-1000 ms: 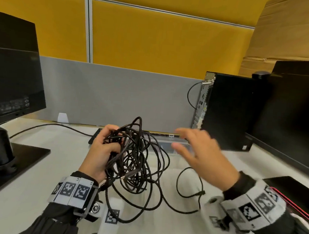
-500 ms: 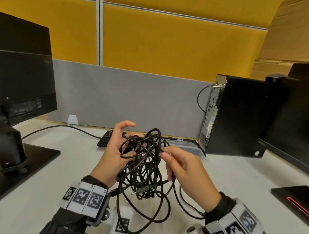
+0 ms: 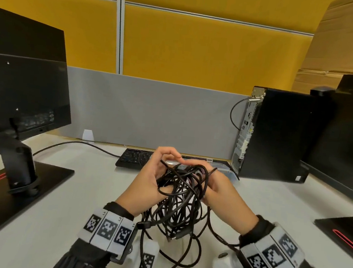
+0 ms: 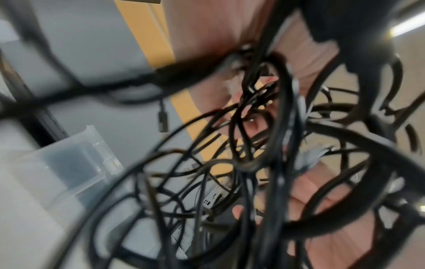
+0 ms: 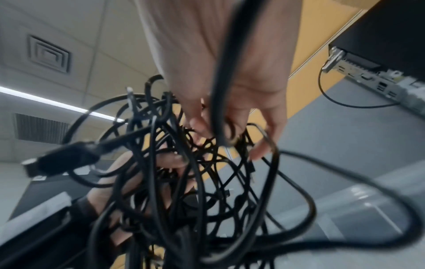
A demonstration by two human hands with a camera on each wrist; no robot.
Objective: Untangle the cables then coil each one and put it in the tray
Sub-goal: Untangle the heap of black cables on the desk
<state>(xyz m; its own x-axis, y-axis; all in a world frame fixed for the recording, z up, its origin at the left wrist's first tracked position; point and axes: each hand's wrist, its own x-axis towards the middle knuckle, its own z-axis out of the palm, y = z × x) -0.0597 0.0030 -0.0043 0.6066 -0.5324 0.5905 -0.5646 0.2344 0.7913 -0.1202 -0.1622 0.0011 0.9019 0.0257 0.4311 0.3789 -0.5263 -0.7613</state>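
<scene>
Cables (image 3: 178, 200), black and still knotted into one bundle, are held above the white desk (image 3: 58, 209), in front of the keyboard (image 3: 134, 158). Left hand (image 3: 148, 178) grips the bundle's left side, thumb hooked through a loop, index finger and thumb tip meeting above the strands. Right hand (image 3: 219, 191) holds the right side, its fingers (image 5: 260, 151) curled into the strands. Loose loops hang from the bundle toward the desk. Clear tray (image 3: 223, 169) sits beyond the hands, just right of the keyboard and beside the computer tower (image 3: 278, 134).
</scene>
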